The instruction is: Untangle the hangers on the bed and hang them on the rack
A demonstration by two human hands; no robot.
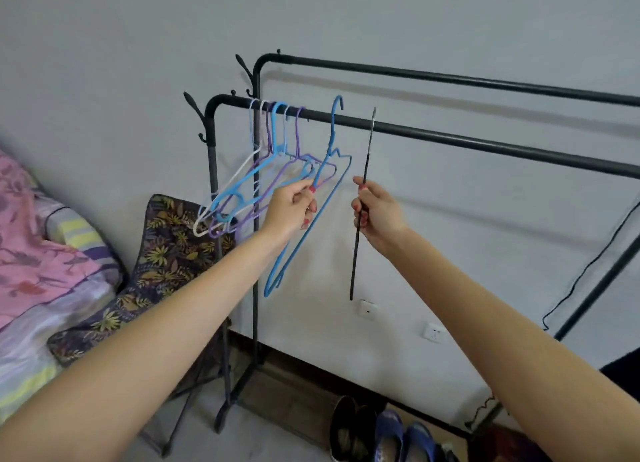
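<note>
Left of the rack (450, 134): bed (41, 254), floral chair (166, 254); shoes (384, 434) beneath. Left hand (292, 209) grips blue hanger (311, 216); right hand (377, 216) grips black hanger (362, 198).

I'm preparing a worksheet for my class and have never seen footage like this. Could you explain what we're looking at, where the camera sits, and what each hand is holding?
There is no machine here: a person works with two bare hands, filmed by one wide-angle camera worn on the head, so you see the forearms reaching forward. The left hand grips a blue wire hanger, its hook raised near the front rail but not yet over it. The right hand holds a thin black hanger seen edge-on, also not yet hung. In front stands a black metal clothes rack with two rails; a bunch of white, blue and purple hangers already hangs at its left end. At the left edge is the bed with pink floral bedding, and shoes sit on the floor below.
</note>
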